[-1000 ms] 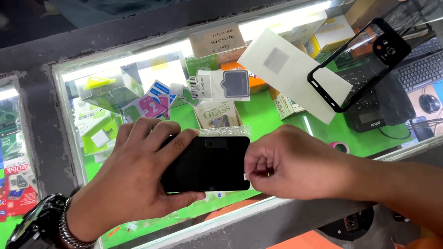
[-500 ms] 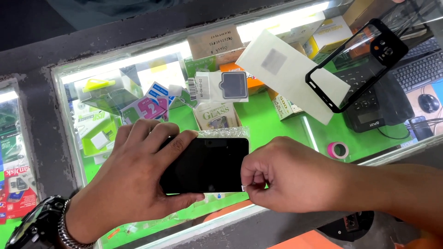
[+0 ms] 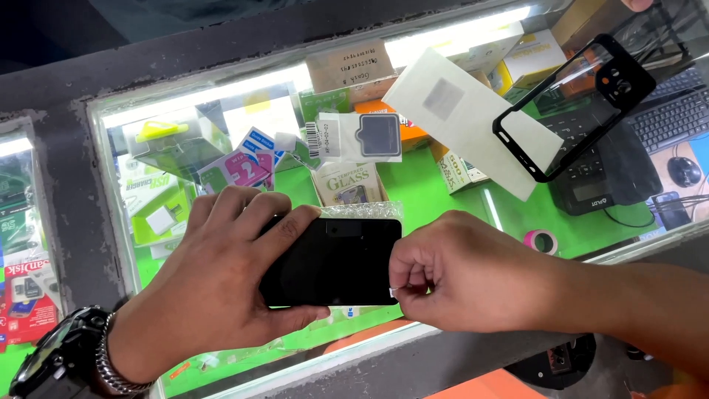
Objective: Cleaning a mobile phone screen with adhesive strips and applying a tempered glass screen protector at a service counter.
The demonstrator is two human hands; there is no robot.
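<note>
Holding the black phone (image 3: 336,260) flat over the near edge of the glass counter (image 3: 517,222), the left hand (image 3: 214,295) wraps it from the left with fingers on top and thumb under the near side; the right hand (image 3: 461,277) is pinched tight on a tiny white tab (image 3: 394,290) at the phone's right edge, looks like film; to do this well I'd say keep the phone steady and level, pull the tab slow and low across the screen, and keep fingertips off the glass face; a crinkled clear wrapper (image 3: 362,210) sits just behind the phone; further off on the counter lie a white sleeve (image 3: 458,118) and a clear case with black rim (image 3: 572,103) to the far right; inside the lit green showcase there are accessory boxes and a pink tape roll (image 3: 543,240); a keyboard (image 3: 672,111) sits far right.
</note>
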